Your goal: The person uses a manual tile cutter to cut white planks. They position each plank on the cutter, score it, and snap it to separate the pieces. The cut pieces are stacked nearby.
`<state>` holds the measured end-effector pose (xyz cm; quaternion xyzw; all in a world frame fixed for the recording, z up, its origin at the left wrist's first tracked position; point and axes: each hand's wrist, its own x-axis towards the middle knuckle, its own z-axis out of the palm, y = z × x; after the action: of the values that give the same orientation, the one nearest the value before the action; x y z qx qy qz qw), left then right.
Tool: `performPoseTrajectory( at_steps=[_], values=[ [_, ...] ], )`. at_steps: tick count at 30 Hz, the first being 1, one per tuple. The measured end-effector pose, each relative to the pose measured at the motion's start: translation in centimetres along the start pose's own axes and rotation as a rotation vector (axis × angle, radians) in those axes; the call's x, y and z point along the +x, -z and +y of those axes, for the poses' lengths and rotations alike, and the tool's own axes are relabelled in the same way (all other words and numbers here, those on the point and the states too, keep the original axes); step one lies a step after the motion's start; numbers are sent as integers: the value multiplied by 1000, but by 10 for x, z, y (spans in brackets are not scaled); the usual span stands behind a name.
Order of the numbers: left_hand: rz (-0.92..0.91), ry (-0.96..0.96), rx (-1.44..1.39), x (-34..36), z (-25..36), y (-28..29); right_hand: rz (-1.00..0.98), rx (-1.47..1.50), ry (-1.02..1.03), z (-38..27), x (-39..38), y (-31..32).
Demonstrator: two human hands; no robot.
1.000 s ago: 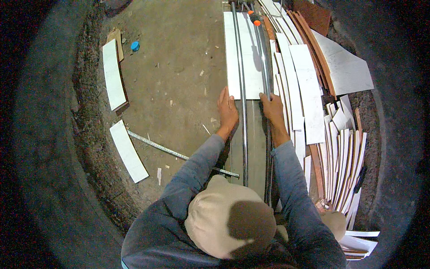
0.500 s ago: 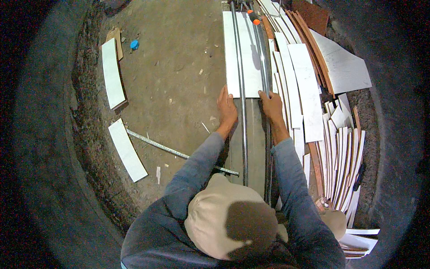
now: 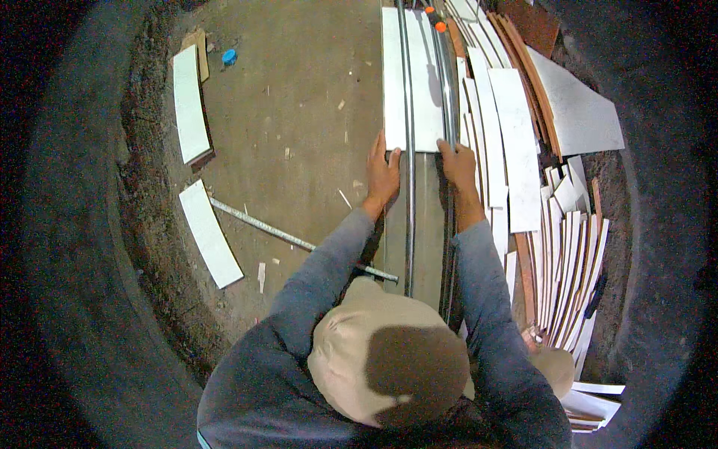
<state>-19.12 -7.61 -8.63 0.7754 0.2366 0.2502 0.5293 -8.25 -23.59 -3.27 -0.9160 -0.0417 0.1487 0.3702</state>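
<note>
A white tile (image 3: 422,93) with a flat face lies under the metal rails of a manual tile cutter (image 3: 410,217). At its near left corner, my left hand (image 3: 384,176) is closed on the edge, thumb on top and fingers along the side. My right hand (image 3: 460,168) grips the near right corner, thumb on the tile and the other fingers curled beside the right rail. The fingertips under the tile are hidden. An orange and black handle (image 3: 435,19) sits at the far end of the rails.
Many white tile strips (image 3: 512,150) with reddish-brown edges lie stacked at the right. Two white pieces (image 3: 212,236) rest on the floor at the left, beside a measuring tape (image 3: 262,224) stretched toward the cutter. A blue round object (image 3: 229,57) lies farther off. My beige-clad knee (image 3: 344,359) is close in.
The whole view has shifted slightly, so the scene sits a little higher. Both hands keep their hold on the tile, which shows no clear movement under the rails.
</note>
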Motion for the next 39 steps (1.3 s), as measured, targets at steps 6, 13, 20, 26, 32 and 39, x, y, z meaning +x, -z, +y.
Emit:
performPoseTrajectory(
  at_steps=[6,13,20,26,32,39],
  values=[
    [29,99,-78,-15,5,7,87,50,2,8,2,-4],
    [77,149,-119,-23,8,15,202,-45,-62,12,13,-17],
    [101,191,-105,-23,5,10,31,109,-62,-3,-3,0],
    [98,188,-130,-22,10,12,-5,145,-60,2,3,-3],
    [107,157,-145,-22,7,12,-9,113,-74,1,2,-1],
    [-24,231,44,-17,9,14,63,93,16,7,5,-7]
  ],
)
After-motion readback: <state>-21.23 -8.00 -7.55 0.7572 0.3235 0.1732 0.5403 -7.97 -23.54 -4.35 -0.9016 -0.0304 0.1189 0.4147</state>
